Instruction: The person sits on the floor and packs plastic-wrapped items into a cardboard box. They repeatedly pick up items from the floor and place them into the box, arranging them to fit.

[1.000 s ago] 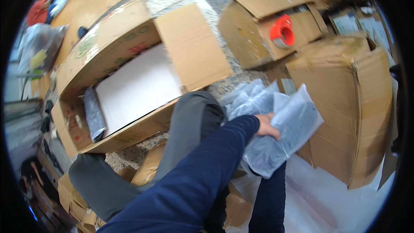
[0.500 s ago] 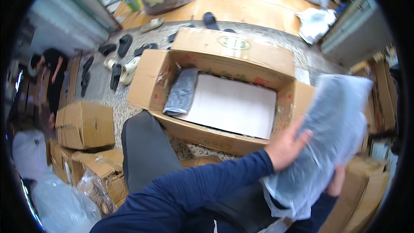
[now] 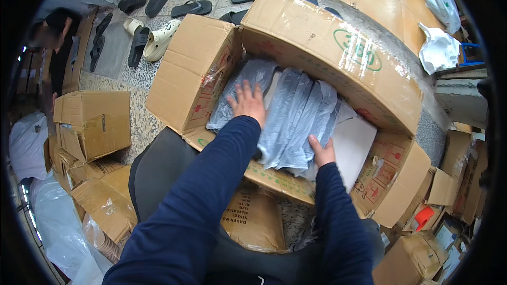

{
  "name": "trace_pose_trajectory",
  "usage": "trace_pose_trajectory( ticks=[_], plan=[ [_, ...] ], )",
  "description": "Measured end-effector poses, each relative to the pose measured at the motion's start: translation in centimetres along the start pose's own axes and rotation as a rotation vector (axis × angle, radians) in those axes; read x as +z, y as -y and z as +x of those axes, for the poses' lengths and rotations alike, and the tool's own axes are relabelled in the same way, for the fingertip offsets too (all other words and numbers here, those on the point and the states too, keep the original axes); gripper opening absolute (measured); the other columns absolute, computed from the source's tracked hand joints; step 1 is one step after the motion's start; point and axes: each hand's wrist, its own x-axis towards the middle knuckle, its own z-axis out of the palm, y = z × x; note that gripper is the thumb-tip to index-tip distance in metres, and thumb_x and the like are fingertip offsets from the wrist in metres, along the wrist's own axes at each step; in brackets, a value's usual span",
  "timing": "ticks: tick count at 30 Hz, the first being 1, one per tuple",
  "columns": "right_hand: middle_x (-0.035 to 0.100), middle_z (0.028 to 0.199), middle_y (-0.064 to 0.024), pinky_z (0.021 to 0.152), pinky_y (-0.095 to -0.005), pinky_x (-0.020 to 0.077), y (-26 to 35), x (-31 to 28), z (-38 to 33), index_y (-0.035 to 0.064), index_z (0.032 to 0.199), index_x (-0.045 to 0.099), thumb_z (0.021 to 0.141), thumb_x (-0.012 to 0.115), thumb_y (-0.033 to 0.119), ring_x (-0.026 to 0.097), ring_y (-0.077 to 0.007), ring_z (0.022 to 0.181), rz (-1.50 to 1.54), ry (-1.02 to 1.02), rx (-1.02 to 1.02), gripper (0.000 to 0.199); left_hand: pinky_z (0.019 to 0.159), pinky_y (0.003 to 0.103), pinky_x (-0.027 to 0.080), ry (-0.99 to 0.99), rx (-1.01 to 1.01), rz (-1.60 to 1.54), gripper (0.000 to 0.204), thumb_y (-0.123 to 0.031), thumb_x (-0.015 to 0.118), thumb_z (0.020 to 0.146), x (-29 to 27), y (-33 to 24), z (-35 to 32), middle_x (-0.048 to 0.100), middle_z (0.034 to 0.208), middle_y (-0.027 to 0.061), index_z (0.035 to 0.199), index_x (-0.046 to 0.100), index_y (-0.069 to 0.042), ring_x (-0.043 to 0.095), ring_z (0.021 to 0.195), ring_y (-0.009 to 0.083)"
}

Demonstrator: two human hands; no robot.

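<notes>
The open cardboard box holds frosted plastic packs with dark contents. My left hand lies palm down with fingers spread on the leftmost bagged pack. Beside that sits a bundle of bagged packs, lying side by side across the middle of the box. My right hand grips the bundle's near right edge, thumb over the plastic; its other fingers are partly hidden. What the bags contain cannot be made out. A white sheet covers the box bottom to the right of the bundle.
Another carton lies between my legs, under the near side of the box. Closed cartons stack at left near a big plastic bag. Sandals and clogs lie beyond. More cartons and a red tape roll are at right.
The bagged bundle has moved from above my lap at the right down into the box. My left hand has shifted from the bundle to the leftmost pack. The view has turned and come closer.
</notes>
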Motion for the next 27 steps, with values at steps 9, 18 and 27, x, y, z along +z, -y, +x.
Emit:
trace_pose_trajectory(
  ticks=[9, 18, 27],
  plan=[
    [0.056, 0.129, -0.0163, 0.083, -0.0496, 0.0519, 3.6, 2.4, 1.9, 0.0108, 0.148, 0.019, 0.086, 0.072, 0.037, 0.058, -0.0268, 0.113, 0.134, 0.111, 0.252, 0.086, 0.093, 0.041, 0.050, 0.360, 0.178, -0.208, 0.077, -0.020, 0.070, 0.072, -5.4, 8.5, 5.0, 0.063, 0.111, 0.0308, 0.139, 0.039, 0.002, 0.062, 0.105, 0.0419],
    [0.063, 0.113, -0.0131, 0.091, -0.0359, 0.0494, 1.8, 1.4, 3.5, -0.0020, 0.129, 0.045, 0.081, 0.078, 0.018, 0.062, -0.0229, 0.103, 0.291, 0.167, 0.103, 0.061, 0.099, 0.044, 0.045, 0.257, -0.129, -0.493, 0.057, -0.018, 0.064, 0.083, -4.2, 8.9, 4.5, 0.061, 0.118, 0.0277, 0.135, 0.047, -0.003, 0.058, 0.113, 0.0381],
    [0.062, 0.116, -0.0108, 0.094, -0.0367, 0.0486, 0.9, -0.8, 3.2, 0.0007, 0.131, 0.046, 0.086, 0.071, 0.017, 0.061, -0.0226, 0.106, 0.468, 0.302, 0.173, 0.055, 0.094, 0.037, 0.048, 0.290, 0.103, -0.781, 0.044, -0.016, 0.063, 0.085, -5.7, 11.4, 3.9, 0.066, 0.113, 0.0233, 0.125, 0.056, 0.003, 0.064, 0.106, 0.0343]
  ],
)
